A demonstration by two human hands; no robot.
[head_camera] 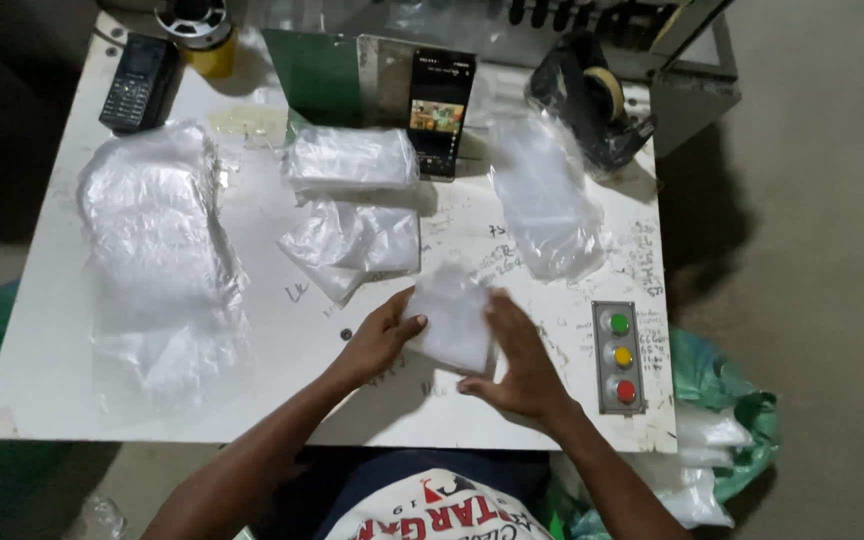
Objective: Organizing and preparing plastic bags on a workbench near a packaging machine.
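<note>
near edge of white desk (42, 330), centre: small clear plastic bag (449, 318) pinched between both hands, lying on or just above the desk top, cannot tell which. left hand (380, 340) curled on bag's left edge, thumb on top. right hand (520, 360) gripping bag's right side, fingers spread over it.

just beyond the bag: crumpled clear bags (352, 245), and farther still a neat folded stack of bags (350, 160). far left: big loose heap of clear plastic (157, 250). right of centre: long flat bunch of clear bags (544, 200).

far edge: smartphone (440, 112) propped upright with lit screen, against a green and metal stand (337, 75). black keypad phone (137, 82) at far left corner, yellow tape roll (207, 35) beside it. black tape dispenser (592, 105) far right.

near right edge: grey panel with green, yellow, red buttons (619, 357). green sack of bags (722, 440) on floor, right of desk.
</note>
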